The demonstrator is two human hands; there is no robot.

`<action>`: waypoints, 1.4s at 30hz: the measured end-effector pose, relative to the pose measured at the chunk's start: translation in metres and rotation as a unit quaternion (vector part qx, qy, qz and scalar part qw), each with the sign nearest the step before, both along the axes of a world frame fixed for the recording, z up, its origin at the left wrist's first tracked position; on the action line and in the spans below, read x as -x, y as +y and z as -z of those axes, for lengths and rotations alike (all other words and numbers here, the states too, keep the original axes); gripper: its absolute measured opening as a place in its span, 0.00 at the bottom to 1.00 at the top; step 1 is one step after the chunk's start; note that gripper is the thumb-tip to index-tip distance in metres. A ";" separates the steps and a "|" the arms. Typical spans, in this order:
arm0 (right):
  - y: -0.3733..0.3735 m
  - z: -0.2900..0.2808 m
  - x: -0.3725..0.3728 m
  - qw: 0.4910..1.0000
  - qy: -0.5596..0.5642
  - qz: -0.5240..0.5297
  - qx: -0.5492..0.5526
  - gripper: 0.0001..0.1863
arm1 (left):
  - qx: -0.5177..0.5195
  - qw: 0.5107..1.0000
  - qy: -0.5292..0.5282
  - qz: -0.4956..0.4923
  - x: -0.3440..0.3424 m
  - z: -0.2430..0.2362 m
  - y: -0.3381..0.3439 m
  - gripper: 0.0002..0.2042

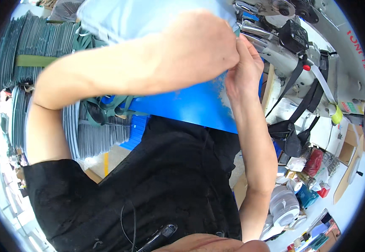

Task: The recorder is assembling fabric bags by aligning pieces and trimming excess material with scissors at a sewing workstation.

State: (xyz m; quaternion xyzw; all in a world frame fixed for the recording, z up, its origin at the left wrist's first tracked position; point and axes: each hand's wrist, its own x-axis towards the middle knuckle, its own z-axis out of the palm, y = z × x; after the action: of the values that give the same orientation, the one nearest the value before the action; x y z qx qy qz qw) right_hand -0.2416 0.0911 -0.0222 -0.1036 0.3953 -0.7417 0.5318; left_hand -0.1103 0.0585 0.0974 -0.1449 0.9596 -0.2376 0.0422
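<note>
My left hand (209, 46) reaches across to the sewing machine's near side, its back toward me and its fingers hidden and smeared by motion. Against it, my right hand (245, 69) has its fingers pressed together close to the machine's metal parts (256, 30). A scrap of teal green shows at those fingertips, too small to name. Under the left forearm lies a blue work surface (191, 103) with a worn patch. A pale blue, glossy sheet-like piece (127, 19) spreads beyond the left hand.
Tall stacks of dark green folded pieces (43, 35) stand at the left, one crossed by an olive strap (35, 61). Loose green straps (102, 109) hang beside them. Black straps (304, 98) dangle at the machine on the right. A white fan (285, 206) stands lower right.
</note>
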 end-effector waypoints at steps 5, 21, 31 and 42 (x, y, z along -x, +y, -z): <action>0.005 0.010 0.006 0.999 -0.029 -0.017 0.027 0.10 | -0.027 0.994 0.097 -0.039 0.018 0.018 0.023 0.17; 0.084 0.015 0.026 0.854 0.519 -0.029 -0.025 0.16 | -0.200 0.880 0.414 -0.123 0.002 0.073 0.051 0.31; 0.080 0.015 0.000 0.991 0.109 -0.081 0.006 0.12 | -0.157 0.889 0.419 0.100 -0.011 0.083 0.034 0.14; 0.011 0.010 -0.004 0.997 0.034 -0.031 0.060 0.12 | -0.126 0.932 0.324 0.099 0.001 0.059 -0.029 0.12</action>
State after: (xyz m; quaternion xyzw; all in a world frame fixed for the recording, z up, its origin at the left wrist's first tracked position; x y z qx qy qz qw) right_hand -0.2377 0.1019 -0.0326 -0.1728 0.3646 -0.7431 0.5338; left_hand -0.1113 0.0292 0.0379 -0.1117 0.9525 -0.0581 -0.2772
